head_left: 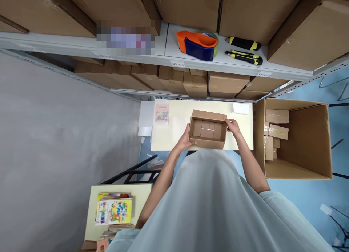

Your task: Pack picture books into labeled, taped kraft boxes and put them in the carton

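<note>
An open, bare-bottomed cardboard box [208,144] is at the front edge of the pale yellow table [177,132], right before my body. My left hand [185,138] grips its left wall near the front corner, with the thumb over the front side. At the far right corner, my right hand [232,126] pinches the rim of the right wall. On the table to the left lies a pinkish printed booklet [162,115]. A small white box [241,108] sits at the back right of the table.
A large open carton [302,139] holding several small taped boxes stands to the right. On the shelf [166,44] ahead are an orange and blue tape dispenser [197,44] and two utility knives [244,43]. Books [114,210] lie on a side table at lower left.
</note>
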{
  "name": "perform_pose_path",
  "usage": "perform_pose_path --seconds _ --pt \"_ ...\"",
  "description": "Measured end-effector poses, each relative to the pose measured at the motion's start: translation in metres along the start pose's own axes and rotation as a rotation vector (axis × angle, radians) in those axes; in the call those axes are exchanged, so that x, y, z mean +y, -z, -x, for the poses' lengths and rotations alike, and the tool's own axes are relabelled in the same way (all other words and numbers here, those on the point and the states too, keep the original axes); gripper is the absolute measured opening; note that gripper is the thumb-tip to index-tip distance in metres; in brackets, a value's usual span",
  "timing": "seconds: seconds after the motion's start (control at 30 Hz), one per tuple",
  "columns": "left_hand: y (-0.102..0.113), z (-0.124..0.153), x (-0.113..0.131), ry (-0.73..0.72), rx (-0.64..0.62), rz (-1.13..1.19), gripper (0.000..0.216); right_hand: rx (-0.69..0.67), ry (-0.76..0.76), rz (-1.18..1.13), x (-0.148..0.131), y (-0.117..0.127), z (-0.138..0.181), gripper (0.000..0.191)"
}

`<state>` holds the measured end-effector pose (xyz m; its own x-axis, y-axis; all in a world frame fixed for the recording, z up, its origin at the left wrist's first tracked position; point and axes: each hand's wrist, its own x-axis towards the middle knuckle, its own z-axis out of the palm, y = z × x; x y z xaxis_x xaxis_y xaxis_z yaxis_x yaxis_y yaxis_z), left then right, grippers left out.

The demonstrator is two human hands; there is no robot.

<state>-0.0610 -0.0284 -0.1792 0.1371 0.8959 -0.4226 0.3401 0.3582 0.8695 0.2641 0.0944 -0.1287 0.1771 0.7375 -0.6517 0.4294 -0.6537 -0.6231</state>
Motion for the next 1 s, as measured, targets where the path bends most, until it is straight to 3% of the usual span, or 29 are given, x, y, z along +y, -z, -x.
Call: perform_pose_path --seconds 0.13,0.3,0.47,0.57,0.63,0.77,0.9,1.0 --pt "-0.012 -0.003 -0.006 0.001 0.052 -0.050 0.137 -0.015 -0.042 -0.077 -0.006 -0.001 -0.004 0.038" --pt "-0.013 0.004 -0.011 -0.019 0.076 -0.044 0.143 0.015 0.031 0.069 -0.008 0.006 0.003 0.047" --pt "0.012 0.022 -0.005 -0.011 0.080 -0.056 0.135 0.343 0.236 0.226 -0.019 0.009 0.037 0.075" --pt "0.043 0.030 -0.008 0.014 0.218 -0.048 0.111 0.451 0.404 0.173 -0.042 -0.010 0.073 0.071" --pt "0.070 0.029 -0.018 0.030 0.332 -0.045 0.094 0.391 0.497 0.130 -0.062 -0.037 0.096 0.059" --pt "0.129 0.014 -0.058 0.078 0.517 -0.009 0.075 0.047 0.547 0.092 -0.099 -0.121 0.116 0.042" --pt "0.171 -0.018 -0.099 0.165 0.569 0.068 0.081 -0.283 0.540 0.133 -0.121 -0.226 0.084 0.026" --pt "0.180 -0.043 -0.120 0.162 0.522 0.089 0.090 -0.372 0.387 0.237 -0.129 -0.301 0.043 0.019"
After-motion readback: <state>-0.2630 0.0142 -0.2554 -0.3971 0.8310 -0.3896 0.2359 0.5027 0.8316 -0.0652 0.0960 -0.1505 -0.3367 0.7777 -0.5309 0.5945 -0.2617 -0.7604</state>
